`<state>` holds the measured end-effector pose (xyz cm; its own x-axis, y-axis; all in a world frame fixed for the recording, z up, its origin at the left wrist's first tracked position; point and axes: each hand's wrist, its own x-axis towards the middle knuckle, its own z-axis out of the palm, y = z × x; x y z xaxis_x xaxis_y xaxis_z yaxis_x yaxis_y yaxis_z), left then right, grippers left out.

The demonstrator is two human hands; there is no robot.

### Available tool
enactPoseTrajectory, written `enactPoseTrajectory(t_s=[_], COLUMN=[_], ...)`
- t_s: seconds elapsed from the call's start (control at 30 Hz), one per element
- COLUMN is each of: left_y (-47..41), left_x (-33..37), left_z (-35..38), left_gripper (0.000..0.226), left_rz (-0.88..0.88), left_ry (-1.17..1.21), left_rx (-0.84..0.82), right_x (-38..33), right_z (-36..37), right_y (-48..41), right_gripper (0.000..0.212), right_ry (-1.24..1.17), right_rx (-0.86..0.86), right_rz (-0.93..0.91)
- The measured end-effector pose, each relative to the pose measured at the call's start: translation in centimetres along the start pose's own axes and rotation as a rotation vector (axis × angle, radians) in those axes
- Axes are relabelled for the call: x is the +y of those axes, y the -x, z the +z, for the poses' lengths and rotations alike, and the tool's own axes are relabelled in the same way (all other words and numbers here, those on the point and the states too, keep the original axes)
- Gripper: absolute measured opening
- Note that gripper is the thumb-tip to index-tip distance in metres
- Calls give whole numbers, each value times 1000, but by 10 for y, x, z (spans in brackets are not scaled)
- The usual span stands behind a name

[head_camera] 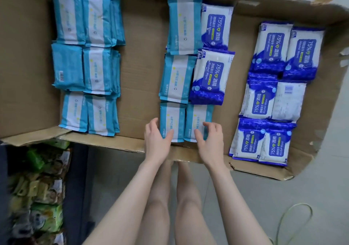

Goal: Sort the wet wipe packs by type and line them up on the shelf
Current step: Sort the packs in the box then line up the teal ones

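Light blue wipe packs (88, 65) lie in rows at the left of a flattened cardboard sheet (141, 65). Dark blue 75% alcohol wipe packs (270, 93) lie in rows at the right. A mixed middle group has light blue packs (179, 55) beside two alcohol packs (211, 55). At the front of that group sit two light blue packs (172, 120), (197, 116). My left hand (155, 139) touches the left pack with relaxed fingers. My right hand (209, 137) hovers over the right pack, fingers loosely curled, thumb on its near edge.
Green and mixed-colour packs (41, 188) fill a lower shelf at the bottom left. A pale cable (294, 216) loops on the grey floor at the bottom right. The cardboard's front edge (188, 156) runs just under my wrists.
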<state>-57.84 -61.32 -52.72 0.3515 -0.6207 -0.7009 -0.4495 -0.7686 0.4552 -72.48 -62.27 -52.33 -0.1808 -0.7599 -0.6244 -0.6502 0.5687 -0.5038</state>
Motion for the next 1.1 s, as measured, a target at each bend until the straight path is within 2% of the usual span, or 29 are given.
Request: enactPoseTrajectory(t_s=[0.13,0.2,0.27,0.4,0.5,0.63,0.73,0.87,0.93,1.1], left_y=[-17,-23,-28,-31,-24,-2,18,35,39,32], left_x=[-7,-8,-10,-14,-14,-9,-3,6,5,-11], left_z=[19,26,27,23,19,5,-13,-47,-68,-127], left_gripper=[64,60,53,30,29,31,34,25,22,29], left_rz=[-84,-105,-143,-130,-136,-103,-74,-44,-50,-38], left_ry=[45,57,104,169,236,353,471,603,642,646], left_rx=[21,26,-1,-92,-123,-109,-118,-132,-127,-125], right_x=[7,10,15,19,18,18,10,-21,-39,-91], right_z=[17,23,24,17,11,1,-9,-19,-18,12], right_y=[-14,-19,-24,-29,-23,-7,11,29,36,48], right_gripper=[56,69,70,47,37,38,36,18,11,12], right_ry=[-101,-121,-141,-203,-340,-466,-568,-720,-746,-701], right_rx=[119,131,105,-23,-99,-200,-231,-245,-249,-271], right_rz=[108,162,192,217,216,239,192,145,122,47])
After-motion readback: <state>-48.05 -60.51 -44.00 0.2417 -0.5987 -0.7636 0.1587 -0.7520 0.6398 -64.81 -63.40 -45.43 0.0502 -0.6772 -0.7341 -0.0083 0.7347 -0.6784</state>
